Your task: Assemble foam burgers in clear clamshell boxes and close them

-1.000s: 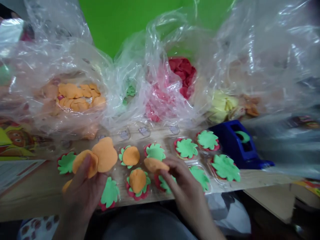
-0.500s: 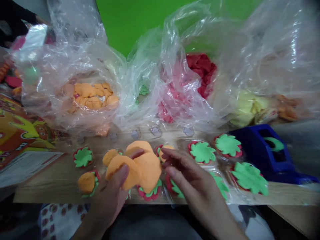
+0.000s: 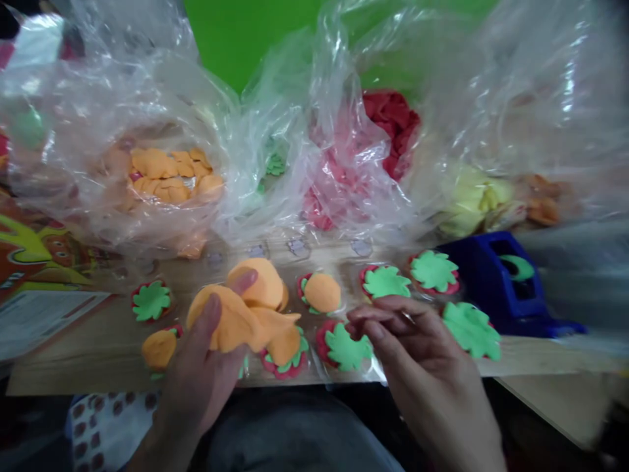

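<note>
My left hand point(image 3: 196, 354) is closed around several thin, round orange soft pieces point(image 3: 226, 318), which fan out and bend over the table. My right hand point(image 3: 413, 354) hovers to the right with its fingers loosely curled and thumb apart; nothing shows in it. Nearest its fingertips is a green leaf-shaped piece point(image 3: 348, 346) on a red one. Behind lies an orange disc point(image 3: 322, 292) on a green and red stack. Another orange disc point(image 3: 284, 345) covers part of a stack below the held pieces; whether it touches them I cannot tell.
Clear plastic bags hold orange pieces point(image 3: 171, 183), red pieces point(image 3: 393, 131) and pale yellow pieces point(image 3: 476, 196) along the back. A blue tape dispenser point(image 3: 511, 282) stands right, with green-topped stacks point(image 3: 435, 270) beside it. A printed box point(image 3: 44, 252) lies left on the wooden table point(image 3: 59, 373).
My right hand has moved right and nearer to me, away from the held orange pieces. These pieces have shifted, uncovering the orange disc behind. The camera view has shifted slightly.
</note>
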`<state>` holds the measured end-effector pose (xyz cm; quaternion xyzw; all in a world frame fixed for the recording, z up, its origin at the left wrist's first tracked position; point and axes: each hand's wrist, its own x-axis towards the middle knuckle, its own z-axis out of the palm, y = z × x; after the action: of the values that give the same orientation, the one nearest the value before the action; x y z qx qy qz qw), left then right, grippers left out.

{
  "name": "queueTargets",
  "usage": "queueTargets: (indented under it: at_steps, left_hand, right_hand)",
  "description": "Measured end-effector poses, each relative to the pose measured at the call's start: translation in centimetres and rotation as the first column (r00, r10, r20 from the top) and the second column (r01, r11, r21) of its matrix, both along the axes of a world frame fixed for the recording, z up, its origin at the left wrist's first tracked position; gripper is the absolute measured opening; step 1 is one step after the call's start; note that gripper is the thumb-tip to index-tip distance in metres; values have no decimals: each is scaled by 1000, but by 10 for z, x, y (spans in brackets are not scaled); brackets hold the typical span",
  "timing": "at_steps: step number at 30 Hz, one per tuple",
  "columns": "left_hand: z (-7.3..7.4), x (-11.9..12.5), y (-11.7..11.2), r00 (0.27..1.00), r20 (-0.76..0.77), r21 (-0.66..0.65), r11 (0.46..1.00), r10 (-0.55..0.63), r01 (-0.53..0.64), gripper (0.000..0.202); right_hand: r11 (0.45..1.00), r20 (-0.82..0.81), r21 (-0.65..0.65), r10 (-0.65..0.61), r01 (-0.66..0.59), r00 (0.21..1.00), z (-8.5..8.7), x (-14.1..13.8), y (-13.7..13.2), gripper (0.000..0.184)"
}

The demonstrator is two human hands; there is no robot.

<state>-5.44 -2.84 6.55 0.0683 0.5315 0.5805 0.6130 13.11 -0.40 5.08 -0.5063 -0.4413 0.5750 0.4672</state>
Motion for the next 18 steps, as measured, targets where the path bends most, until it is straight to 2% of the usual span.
queueTargets:
  at_steps: [3,6,9,11,13,15,18]
  left_hand:
    - [-6,8,3,998,-36,-37,998,-45,44,37]
    - [-6,21,5,991,-95,-9,995,-98,98,44]
    - [-6,26,5,965,-259,43,998,-41,54,47]
    - [-6,25,6,946,-324,77,997,27,-2,44]
    - [-8,23,8,953,-291,92,994,81,-56,39]
    - [-10,23,10,979,-182,80,994,92,-78,35]
    - [-12,28,12,994,-68,95,992,88,-81,33]
  right_hand:
    - [996,46,-35,86,-84,995,-6,0,-1,26]
    - [985,-6,-48,164,-164,986,-7,-18,-5,35]
    - [982,18,-60,183,-181,983,-5,-30,-7,21]
    - [983,61,-67,173,-169,983,-4,-28,-7,11]
    - [987,111,-64,151,-144,982,-5,-18,-5,9]
    - [991,137,-65,126,-118,982,-6,-8,-5,11]
    - [985,22,-129,115,-111,993,-8,-2,-7,15]
